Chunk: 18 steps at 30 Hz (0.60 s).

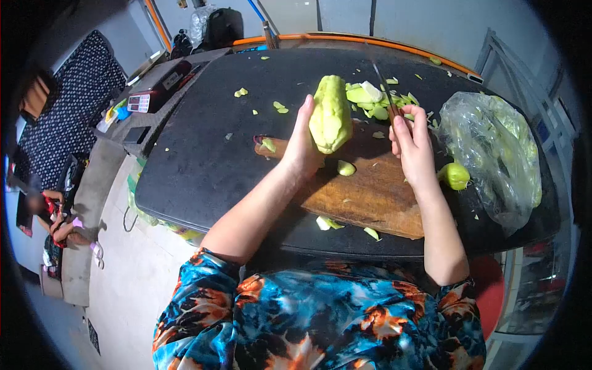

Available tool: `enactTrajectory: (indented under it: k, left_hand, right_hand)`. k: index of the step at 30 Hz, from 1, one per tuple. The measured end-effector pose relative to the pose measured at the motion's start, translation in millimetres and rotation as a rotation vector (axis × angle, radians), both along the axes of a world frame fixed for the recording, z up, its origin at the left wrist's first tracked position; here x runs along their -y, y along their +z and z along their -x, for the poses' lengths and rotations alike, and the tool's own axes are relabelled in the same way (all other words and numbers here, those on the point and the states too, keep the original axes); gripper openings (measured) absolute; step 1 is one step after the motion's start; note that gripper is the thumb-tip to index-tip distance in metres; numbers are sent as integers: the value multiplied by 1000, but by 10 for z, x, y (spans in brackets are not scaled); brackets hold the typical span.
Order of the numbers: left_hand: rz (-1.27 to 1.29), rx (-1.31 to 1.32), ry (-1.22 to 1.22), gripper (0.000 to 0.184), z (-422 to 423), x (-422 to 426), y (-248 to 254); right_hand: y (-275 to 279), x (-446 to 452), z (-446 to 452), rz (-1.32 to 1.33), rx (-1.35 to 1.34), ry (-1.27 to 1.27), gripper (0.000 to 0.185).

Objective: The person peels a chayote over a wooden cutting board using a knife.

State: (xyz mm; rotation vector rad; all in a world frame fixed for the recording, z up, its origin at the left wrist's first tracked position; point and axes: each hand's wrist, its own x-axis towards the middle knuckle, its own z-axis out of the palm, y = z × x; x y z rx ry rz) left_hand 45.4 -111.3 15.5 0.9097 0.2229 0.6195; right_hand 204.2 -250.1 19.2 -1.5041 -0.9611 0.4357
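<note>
My left hand point(305, 139) is closed round a pale green chayote point(331, 117), held upright above the table with its ridged, partly peeled side showing. A knife point(382, 80) is in my right hand point(412, 145), its thin blade pointing up and away from me; the fingers wrap its brown handle. The blade is apart from the chayote. Below both hands lies a wooden cutting board point(364, 191) with a slice of green peel point(346, 168) on it. Behind the knife hand is a heap of peelings and pale pieces point(373, 95).
A clear plastic bag point(493, 154) of green vegetables stands at the right, with a small green chayote point(455, 176) beside it. Scraps of peel point(280, 107) dot the black table point(203, 142). At far left sits a person point(58, 216) near a scale point(140, 103).
</note>
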Motion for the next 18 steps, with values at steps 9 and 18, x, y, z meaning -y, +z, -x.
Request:
enactTrajectory:
  k: [9, 18]
  left_hand:
    - [-537, -49, 366, 50, -343, 145, -154]
    - [-669, -168, 381, 31, -121, 55, -208]
  right_hand:
    - [229, -150, 199, 17, -670, 448, 71]
    - [107, -312, 246, -130, -874, 592, 65]
